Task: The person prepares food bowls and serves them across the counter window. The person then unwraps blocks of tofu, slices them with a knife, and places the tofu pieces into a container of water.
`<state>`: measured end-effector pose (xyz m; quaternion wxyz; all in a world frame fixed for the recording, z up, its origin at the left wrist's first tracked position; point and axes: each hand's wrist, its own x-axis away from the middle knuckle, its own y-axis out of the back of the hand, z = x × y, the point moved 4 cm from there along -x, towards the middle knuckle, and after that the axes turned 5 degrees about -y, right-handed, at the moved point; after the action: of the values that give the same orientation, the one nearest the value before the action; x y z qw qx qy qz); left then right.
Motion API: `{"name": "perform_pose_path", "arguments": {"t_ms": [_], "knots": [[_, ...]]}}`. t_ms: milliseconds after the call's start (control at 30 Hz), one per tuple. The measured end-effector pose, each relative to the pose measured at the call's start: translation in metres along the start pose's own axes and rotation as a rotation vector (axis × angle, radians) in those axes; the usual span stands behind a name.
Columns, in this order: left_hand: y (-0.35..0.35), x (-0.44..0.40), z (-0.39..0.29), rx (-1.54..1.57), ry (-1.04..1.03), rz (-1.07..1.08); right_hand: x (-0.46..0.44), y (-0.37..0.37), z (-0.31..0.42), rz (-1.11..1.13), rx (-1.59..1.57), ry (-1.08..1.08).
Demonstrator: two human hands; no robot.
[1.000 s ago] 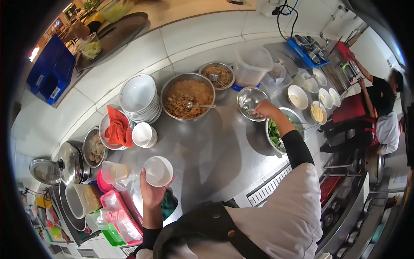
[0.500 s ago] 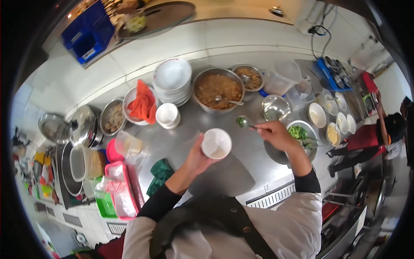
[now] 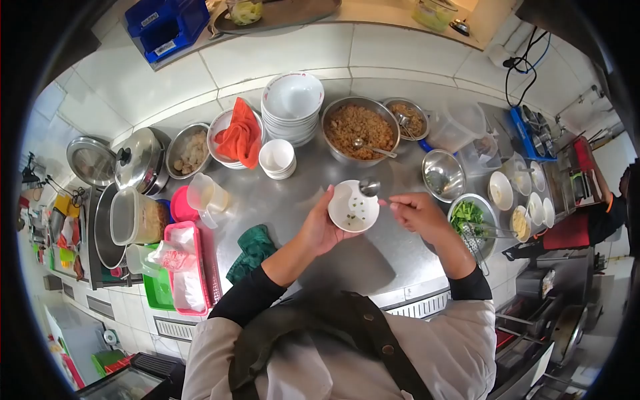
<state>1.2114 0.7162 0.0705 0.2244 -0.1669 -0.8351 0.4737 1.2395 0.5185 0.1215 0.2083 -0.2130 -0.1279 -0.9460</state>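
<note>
My left hand (image 3: 321, 225) grips a small white bowl (image 3: 349, 217) by its side, tilted so that its inside shows. Small green bits, like chopped herbs, lie scattered in it. In my right hand (image 3: 419, 215) is a small metal spoon (image 3: 369, 187), its head tipped over the bowl's rim; the handle is mostly hidden by my fingers. To the right of that hand stands a metal bowl of leafy greens (image 3: 469, 217) with a wire strainer in it. A small stack of white bowls (image 3: 277, 157) is beyond my left hand.
At the back are tall stacked white bowls (image 3: 293, 100), a large metal bowl of brown minced food (image 3: 360, 130) and an orange cloth (image 3: 240, 137). A green cloth (image 3: 252, 252) and a pink basket (image 3: 188, 270) lie left. A person (image 3: 573, 220) stands at far right.
The spoon has moved left from beside the bowl to over its rim and tipped. Its green bits are now in the bowl. The whole view has shifted slightly.
</note>
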Motion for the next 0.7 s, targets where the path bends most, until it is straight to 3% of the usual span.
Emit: {"name": "perform_pose_path", "arguments": {"t_ms": [67, 133, 200, 267, 333, 433, 500, 567, 633, 667, 700], "knots": [[0.004, 0.002, 0.001, 0.046, -0.013, -0.058, -0.003, 0.023, -0.003, 0.133, -0.414, -0.241], [0.006, 0.005, 0.000, 0.068, -0.018, -0.086, -0.010, 0.056, -0.010, -0.003, -0.513, -0.215], [0.010, 0.012, -0.004, 0.072, -0.018, -0.088, -0.026, 0.105, -0.034, -0.286, -0.452, -0.143], [0.023, 0.013, -0.004, 0.034, -0.043, -0.090, -0.064, 0.186, -0.104, -0.716, 0.191, -0.089], [0.029, 0.014, -0.005, 0.004, -0.069, -0.146, -0.086, 0.232, -0.136, -0.892, 0.980, -0.075], [0.026, 0.015, -0.014, -0.037, -0.125, -0.249, -0.109, 0.241, -0.152, -0.749, 1.307, -0.419], [0.026, 0.017, -0.022, -0.073, -0.177, -0.257, -0.117, 0.240, -0.147, -0.905, 1.233, -0.380], [0.028, 0.012, -0.031, -0.017, -0.275, -0.236, -0.118, 0.205, -0.091, -0.794, 1.288, -0.434], [0.031, 0.009, -0.045, 0.007, -0.348, -0.270, -0.132, 0.163, -0.038, -0.537, 0.753, 0.385], [0.028, 0.006, -0.055, 0.020, -0.361, -0.291, -0.116, 0.100, 0.025, -0.381, 0.542, 0.605], [0.022, 0.004, -0.066, 0.034, -0.370, -0.313, -0.092, 0.042, 0.081, -0.136, 0.290, 0.613]]}}
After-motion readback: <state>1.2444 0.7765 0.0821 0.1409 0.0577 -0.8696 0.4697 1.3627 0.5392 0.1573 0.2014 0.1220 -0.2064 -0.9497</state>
